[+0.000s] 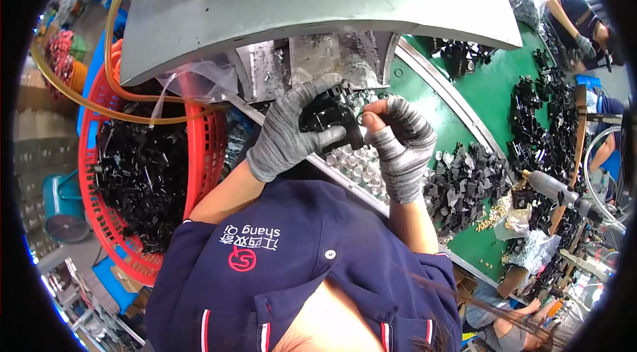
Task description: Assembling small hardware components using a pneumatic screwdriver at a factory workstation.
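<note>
My left hand [288, 128], grey-gloved, wrapped round black moulded part [326, 113], thumb across near face. Part held up just in front of metal fixture [315, 60], under grey machine housing [318, 3]. My right hand [403, 146], bare thumb and fingertip nearly together at part's right edge; whether they pinch small dark piece there, cannot tell. Clear round caps [361, 169] below. Black clips [468, 183] heaped right, on green tabletop [479, 94]. Red basket [196, 153] left, black pieces [142, 183] inside.
</note>
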Available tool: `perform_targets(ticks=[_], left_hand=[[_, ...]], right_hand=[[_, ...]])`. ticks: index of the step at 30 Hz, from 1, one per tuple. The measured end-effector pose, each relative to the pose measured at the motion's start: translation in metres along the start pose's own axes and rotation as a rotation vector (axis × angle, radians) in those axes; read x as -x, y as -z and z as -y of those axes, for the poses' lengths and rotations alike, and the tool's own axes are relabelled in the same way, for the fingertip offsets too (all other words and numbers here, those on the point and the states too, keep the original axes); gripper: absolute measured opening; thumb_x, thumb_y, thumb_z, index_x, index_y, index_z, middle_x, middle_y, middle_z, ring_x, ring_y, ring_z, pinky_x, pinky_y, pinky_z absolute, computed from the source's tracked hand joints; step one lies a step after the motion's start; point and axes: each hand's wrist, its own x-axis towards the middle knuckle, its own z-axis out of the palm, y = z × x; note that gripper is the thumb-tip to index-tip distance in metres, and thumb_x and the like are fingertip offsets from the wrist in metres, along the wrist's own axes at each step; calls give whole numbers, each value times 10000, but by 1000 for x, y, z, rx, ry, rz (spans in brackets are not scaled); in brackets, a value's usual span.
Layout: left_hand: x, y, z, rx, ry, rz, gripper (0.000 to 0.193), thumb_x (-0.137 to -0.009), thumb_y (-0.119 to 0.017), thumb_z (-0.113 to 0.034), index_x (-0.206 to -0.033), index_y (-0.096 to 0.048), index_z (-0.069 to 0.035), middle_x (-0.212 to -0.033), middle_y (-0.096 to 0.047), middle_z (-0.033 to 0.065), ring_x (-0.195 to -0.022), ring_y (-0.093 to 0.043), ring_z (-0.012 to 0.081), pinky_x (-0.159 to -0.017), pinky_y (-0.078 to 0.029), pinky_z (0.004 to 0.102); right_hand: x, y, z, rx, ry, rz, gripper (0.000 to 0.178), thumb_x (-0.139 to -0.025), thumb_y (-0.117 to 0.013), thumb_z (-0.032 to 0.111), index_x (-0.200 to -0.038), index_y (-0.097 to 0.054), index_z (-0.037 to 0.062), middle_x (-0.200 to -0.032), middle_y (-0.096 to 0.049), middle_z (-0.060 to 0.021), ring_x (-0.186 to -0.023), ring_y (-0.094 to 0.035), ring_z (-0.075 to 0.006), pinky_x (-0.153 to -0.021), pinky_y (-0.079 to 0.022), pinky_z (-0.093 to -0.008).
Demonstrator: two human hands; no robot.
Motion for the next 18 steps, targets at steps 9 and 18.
perform_targets(ticks=[9,18], left_hand=[[5,1,24,587,-74,19,659,-775,-733,-128,-1361,-434,-84,-1277,-518,89,-1133,-530,164,-942,-440,289],[-6,-11,18,102,-293,-93,712,-811,-696,-145,-1423,-334,-100,-1335,-477,121,-1231,-480,231,-1018,-392,335]], right_hand=[[-12,-6,-15,-285,-157,-20,132,-827,-663,87,-917,-625,-1,-785,-614,-34,-660,-526,-78,-612,-426,-224],[9,-18,-23,-359,-253,-63,159,-840,-647,79,-980,-601,19,-905,-616,-52,-804,-557,-104,-766,-440,-238]])
